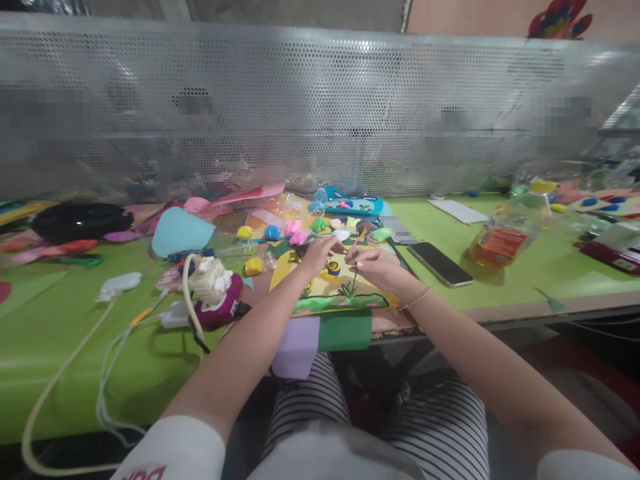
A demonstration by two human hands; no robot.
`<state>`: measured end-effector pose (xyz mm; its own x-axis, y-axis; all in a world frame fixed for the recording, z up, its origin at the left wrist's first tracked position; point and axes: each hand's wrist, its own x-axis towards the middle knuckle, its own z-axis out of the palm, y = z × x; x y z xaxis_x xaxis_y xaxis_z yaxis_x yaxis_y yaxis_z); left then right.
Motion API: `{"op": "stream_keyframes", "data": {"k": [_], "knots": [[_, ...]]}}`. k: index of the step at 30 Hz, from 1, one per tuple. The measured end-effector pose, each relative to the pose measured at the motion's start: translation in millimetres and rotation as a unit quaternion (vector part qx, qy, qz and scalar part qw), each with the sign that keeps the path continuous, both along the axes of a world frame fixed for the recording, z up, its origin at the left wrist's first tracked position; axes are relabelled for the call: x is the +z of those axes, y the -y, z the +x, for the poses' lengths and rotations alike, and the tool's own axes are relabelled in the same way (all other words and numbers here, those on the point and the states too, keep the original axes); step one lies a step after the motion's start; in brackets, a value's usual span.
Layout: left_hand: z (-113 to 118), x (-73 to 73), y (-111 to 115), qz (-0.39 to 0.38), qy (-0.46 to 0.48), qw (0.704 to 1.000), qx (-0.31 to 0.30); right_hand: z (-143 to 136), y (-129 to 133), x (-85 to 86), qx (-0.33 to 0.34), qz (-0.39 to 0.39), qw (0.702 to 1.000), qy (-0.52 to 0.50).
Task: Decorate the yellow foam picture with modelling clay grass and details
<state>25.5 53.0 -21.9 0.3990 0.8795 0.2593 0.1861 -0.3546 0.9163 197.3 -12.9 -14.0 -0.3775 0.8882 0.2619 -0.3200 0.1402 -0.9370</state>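
Observation:
A yellow picture sheet (320, 293) with raised coloured shapes, a green strip and a grass tuft lies before me at the table edge. My left hand (323, 257) is over its upper part, fingers bent together; whatever they hold is hidden. Close by on the right, my right hand (377, 268) pinches what looks like a thin pink stick (354, 247). A dark thin line runs from below these fingers to the tuft; I cannot tell whether it is part of the picture. Behind the sheet sit several small wrapped clay lumps, among them a pink one (299, 238) and a yellow one (253, 267).
A phone (441, 264) and a tilted-looking clear bottle (505, 233) of amber liquid stand right of the sheet. Leftward are a maroon power socket (220, 303), white cables (107, 333) and a light-blue paper piece (183, 231). A perforated metal screen (310, 107) rises behind.

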Motion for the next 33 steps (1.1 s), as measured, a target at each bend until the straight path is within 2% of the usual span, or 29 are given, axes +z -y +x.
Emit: {"op": "stream_keyframes", "data": {"k": [33], "knots": [[0.1, 1.5, 2.3, 0.009, 0.025, 1.0, -0.003, 1.1, 3.6, 2.0, 0.014, 0.004, 1.0, 0.011]]}}
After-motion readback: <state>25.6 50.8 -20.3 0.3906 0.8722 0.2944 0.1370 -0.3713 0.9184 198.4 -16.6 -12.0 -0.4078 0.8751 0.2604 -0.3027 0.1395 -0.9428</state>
